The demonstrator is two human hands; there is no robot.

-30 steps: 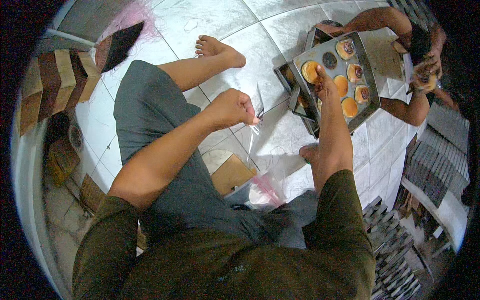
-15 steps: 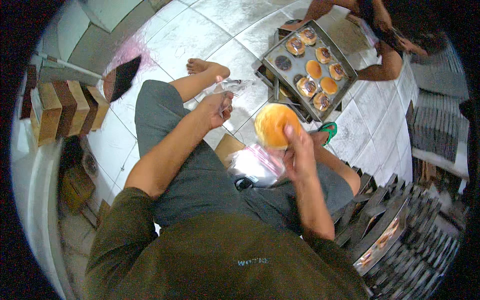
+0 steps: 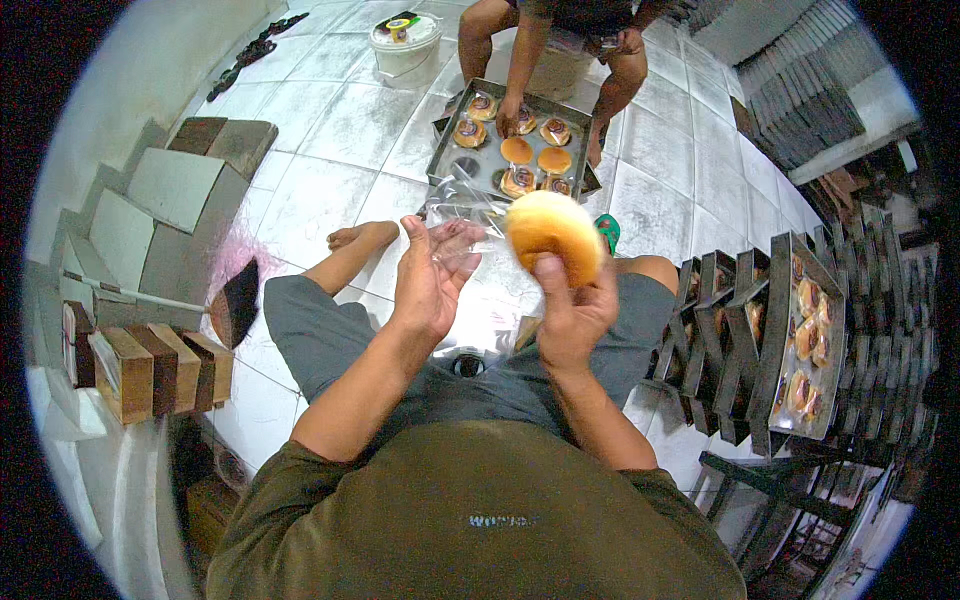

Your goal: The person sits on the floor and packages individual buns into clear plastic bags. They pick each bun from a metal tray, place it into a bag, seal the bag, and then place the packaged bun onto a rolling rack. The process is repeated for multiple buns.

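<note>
Right hand (image 3: 582, 318) grasping golden bun (image 3: 548, 228); left hand (image 3: 430, 285) spread, touching clear plastic bag (image 3: 464, 203).

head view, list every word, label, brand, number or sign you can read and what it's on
Dark shirt: a short row of pale lettering, too blurred to read.
Small yellow tub on the white bucket: any print is too small.
Clear plastic bag: none readable.
</note>
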